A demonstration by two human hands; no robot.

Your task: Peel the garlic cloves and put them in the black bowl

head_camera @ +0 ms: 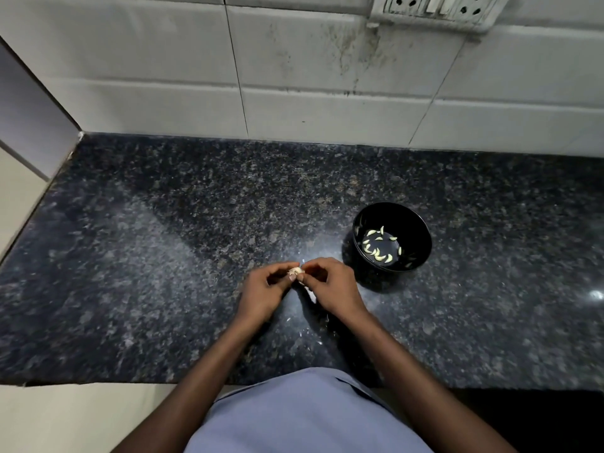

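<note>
Head view, left hand [265, 289] and right hand [330, 284] apparently pinching garlic [295, 272], black bowl [392, 238] near right

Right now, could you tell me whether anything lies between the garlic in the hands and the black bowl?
Nothing visible does. The garlic is held by both hands, and only bare countertop separates the right hand from the black bowl.

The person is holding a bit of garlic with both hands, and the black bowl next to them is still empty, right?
Not quite. The black bowl is not empty: the head view shows a bunch of peeled garlic cloves lying in its bottom. The rest is right: the left hand and the right hand both pinch a piece of garlic between them, beside the bowl.
</note>
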